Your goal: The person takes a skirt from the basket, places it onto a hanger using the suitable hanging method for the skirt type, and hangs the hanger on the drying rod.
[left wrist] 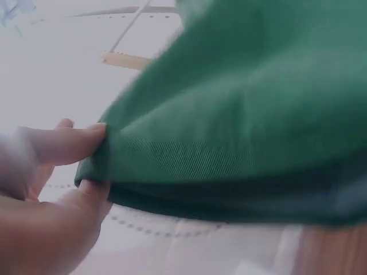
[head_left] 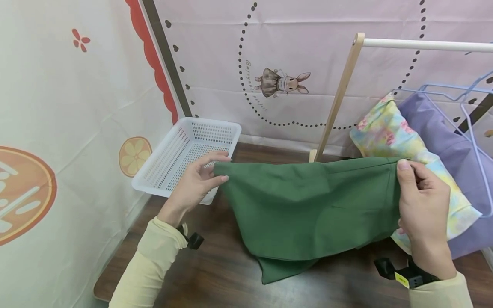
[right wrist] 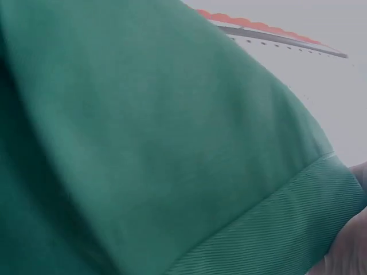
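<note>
Right wrist: green cloth [right wrist: 189, 126] and right hand [right wrist: 348, 246] partly offscreen

Cloth [head_left: 308, 214] between left hand [head_left: 198, 179] and right hand [head_left: 427, 201], above table [head_left: 200, 273]; basket [head_left: 215, 132] behind left hand; rack [head_left: 343, 90] behind cloth; folded fabrics [head_left: 396, 132] behind right hand.

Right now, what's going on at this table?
A person is holding a green cloth stretched between both hands over the brown tabletop. The left hand pinches its upper left corner; the right hand grips the upper right one. Its lower part hangs down in folds; I can't tell whether it touches the surface. A white basket sits behind the left hand, and floral and purple fabrics are beyond the right.
</note>
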Tool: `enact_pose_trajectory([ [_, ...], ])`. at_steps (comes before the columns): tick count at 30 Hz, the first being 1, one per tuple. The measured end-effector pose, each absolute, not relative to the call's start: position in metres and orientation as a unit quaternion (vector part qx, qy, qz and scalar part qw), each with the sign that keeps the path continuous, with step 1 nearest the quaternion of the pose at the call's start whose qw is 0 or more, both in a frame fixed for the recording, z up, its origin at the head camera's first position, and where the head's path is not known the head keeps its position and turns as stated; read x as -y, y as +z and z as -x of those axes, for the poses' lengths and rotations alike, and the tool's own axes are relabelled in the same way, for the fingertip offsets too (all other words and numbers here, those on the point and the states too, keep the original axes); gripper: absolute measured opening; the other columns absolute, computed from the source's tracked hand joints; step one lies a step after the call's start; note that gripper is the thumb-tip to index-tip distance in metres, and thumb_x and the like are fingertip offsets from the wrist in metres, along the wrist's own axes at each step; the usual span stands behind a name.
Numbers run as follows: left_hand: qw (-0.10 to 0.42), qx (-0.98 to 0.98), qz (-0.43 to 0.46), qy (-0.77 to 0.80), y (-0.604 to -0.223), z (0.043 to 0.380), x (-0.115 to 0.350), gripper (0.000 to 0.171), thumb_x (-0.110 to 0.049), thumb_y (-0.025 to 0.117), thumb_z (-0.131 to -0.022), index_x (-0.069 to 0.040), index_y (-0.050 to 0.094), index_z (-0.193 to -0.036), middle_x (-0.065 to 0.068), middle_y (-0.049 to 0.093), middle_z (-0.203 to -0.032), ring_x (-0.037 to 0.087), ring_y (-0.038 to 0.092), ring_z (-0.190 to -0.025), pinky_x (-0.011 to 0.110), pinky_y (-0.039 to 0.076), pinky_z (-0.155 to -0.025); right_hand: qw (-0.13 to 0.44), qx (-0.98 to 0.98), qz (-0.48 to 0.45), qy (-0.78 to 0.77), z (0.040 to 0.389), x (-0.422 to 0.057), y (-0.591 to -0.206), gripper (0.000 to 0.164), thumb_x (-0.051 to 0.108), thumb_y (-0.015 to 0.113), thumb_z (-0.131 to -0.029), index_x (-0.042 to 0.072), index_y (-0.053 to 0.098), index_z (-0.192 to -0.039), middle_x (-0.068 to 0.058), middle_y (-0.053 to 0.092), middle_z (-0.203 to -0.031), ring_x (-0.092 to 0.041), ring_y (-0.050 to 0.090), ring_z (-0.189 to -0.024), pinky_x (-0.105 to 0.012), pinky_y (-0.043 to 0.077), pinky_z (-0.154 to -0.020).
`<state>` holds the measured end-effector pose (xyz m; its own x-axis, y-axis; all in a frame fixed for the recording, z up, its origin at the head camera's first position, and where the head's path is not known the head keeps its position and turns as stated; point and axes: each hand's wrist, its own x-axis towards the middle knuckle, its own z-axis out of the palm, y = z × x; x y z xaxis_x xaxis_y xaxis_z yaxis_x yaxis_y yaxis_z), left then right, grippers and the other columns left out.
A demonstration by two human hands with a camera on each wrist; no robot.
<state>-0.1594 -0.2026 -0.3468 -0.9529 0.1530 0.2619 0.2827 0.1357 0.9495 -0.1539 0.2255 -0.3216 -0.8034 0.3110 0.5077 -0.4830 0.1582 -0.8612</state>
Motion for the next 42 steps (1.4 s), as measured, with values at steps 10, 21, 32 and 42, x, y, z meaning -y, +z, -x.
enact_pose_trajectory([
  [10, 0.183, 0.857, 0.208, -0.434, -0.357, 0.162, 0.203, 0.030, 0.002, 0.072, -0.085, -0.012, 0.072, -0.111, -0.002, 0.072, -0.101, 0.009, 0.068, -0.086, 0.022, 0.054, -0.069, 0.313, 0.694, -0.081, 0.643, 0.146, -0.231, -0.317, 0.022, 0.007, 0.061, -0.095, -0.014, 0.066, -0.097, -0.004, 0.062, -0.067, -0.009, 0.057, -0.057, -0.016, 0.043, -0.051],
  [21, 0.034, 0.791, 0.232, -0.566, -0.358, 0.154, 0.212, 0.021, -0.005, 0.062, -0.095, -0.010, 0.068, -0.114, 0.007, 0.065, -0.116, 0.022, 0.059, -0.109, 0.029, 0.048, -0.089, 0.317, 0.714, -0.081, 0.620, 0.147, -0.230, -0.320, 0.021, 0.007, 0.059, -0.097, -0.013, 0.066, -0.097, -0.004, 0.056, -0.063, -0.009, 0.055, -0.056, -0.016, 0.041, -0.050],
  [32, 0.174, 0.726, 0.207, -0.633, -0.328, 0.148, 0.212, 0.021, 0.010, 0.070, -0.083, 0.003, 0.069, -0.103, 0.012, 0.067, -0.109, 0.022, 0.065, -0.091, 0.026, 0.053, -0.076, 0.343, 0.668, -0.122, 0.649, 0.147, -0.240, -0.311, 0.018, -0.001, 0.060, -0.094, -0.019, 0.063, -0.091, -0.005, 0.057, -0.059, -0.007, 0.054, -0.048, -0.015, 0.040, -0.043],
  [42, 0.435, 0.666, 0.188, -0.576, -0.254, 0.127, 0.188, 0.021, 0.018, 0.070, -0.079, 0.013, 0.070, -0.099, 0.019, 0.071, -0.089, 0.015, 0.068, -0.071, 0.021, 0.054, -0.069, 0.376, 0.633, -0.267, 0.622, 0.135, -0.258, -0.290, 0.017, -0.007, 0.063, -0.090, -0.022, 0.062, -0.098, -0.006, 0.069, -0.091, -0.006, 0.066, -0.075, -0.011, 0.049, -0.071],
])
